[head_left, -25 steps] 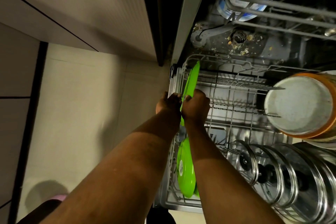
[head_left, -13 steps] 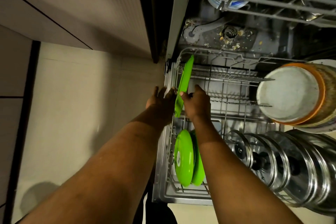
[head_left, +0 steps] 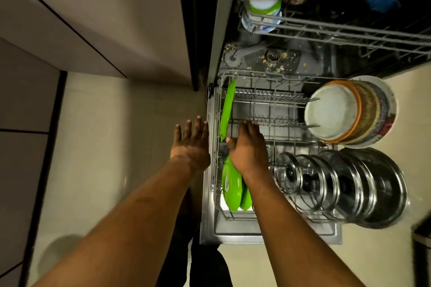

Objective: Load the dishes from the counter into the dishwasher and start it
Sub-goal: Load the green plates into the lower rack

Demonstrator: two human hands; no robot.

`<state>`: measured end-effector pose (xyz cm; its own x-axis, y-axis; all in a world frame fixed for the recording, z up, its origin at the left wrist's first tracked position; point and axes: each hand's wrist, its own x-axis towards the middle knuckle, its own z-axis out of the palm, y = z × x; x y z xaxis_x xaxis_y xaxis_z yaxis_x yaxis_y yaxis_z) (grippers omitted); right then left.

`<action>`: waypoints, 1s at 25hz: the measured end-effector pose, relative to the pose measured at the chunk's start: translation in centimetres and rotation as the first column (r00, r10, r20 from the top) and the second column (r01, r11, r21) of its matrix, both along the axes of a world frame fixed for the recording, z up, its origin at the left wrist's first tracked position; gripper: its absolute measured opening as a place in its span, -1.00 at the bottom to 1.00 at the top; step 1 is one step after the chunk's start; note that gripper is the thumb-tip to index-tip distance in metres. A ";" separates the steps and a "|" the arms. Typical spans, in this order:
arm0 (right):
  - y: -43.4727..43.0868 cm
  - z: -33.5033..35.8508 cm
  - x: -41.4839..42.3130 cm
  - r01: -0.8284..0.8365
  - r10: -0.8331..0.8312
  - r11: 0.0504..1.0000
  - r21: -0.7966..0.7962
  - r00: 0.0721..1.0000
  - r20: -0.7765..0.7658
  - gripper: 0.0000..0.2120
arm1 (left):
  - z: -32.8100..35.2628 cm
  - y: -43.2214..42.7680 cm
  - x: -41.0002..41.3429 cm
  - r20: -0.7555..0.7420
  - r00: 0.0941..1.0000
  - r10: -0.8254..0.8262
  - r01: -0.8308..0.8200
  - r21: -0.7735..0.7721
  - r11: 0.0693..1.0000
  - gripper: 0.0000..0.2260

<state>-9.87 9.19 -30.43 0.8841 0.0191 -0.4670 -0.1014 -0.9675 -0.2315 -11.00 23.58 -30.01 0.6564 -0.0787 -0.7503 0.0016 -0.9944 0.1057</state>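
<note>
A green plate (head_left: 227, 109) stands on edge at the left side of the pulled-out lower rack (head_left: 268, 98) of the dishwasher. My left hand (head_left: 191, 142) hovers just outside the rack's left wall, fingers straight, holding nothing. My right hand (head_left: 248, 147) is over the rack right of the plate, fingers extended, its thumb close to the plate's lower edge. Two more green plates (head_left: 233, 186) stand nearer to me, partly hidden by my right wrist.
Stacked bowls (head_left: 349, 112) lean at the rack's right. Several steel lids (head_left: 326, 182) and a pot (head_left: 377, 189) fill the near right. The upper rack (head_left: 338, 32) holds a green-rimmed cup (head_left: 264, 4). Food scraps lie on the tub floor (head_left: 277, 58). Cabinet fronts and tiled floor lie to the left.
Both hands let go of the green plate, which now stands alone in the rack. My left hand moved out past the rack's left wall; the camera view pulled back.
</note>
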 end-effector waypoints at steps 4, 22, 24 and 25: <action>1.0 6.9 -3.1 -0.075 0.076 0.997 -0.025 0.996 0.038 -0.39 | 7.0 0.3 -3.0 0.074 0.997 0.035 -0.033 -0.030 0.999 -0.31; 10.4 35.0 -3.9 -0.498 0.456 0.867 -0.021 0.775 0.437 -0.35 | 35.5 9.9 -7.3 0.487 0.813 0.320 -0.365 -0.003 0.931 -0.31; 12.2 36.1 -2.3 -0.520 0.475 0.853 -0.041 0.742 0.473 -0.35 | 36.9 12.2 -6.6 0.515 0.789 0.335 -0.392 0.002 0.920 -0.31; 13.4 36.8 -1.6 -0.530 0.484 0.846 -0.054 0.723 0.493 -0.35 | 37.6 13.8 -6.3 0.527 0.777 0.345 -0.409 0.005 0.913 -0.31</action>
<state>-11.52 22.64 6.41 0.8361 0.5478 0.0298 0.5421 -0.8164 -0.1992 -17.32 37.34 7.55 0.9015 0.3192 -0.2922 0.3572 -0.9300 0.0860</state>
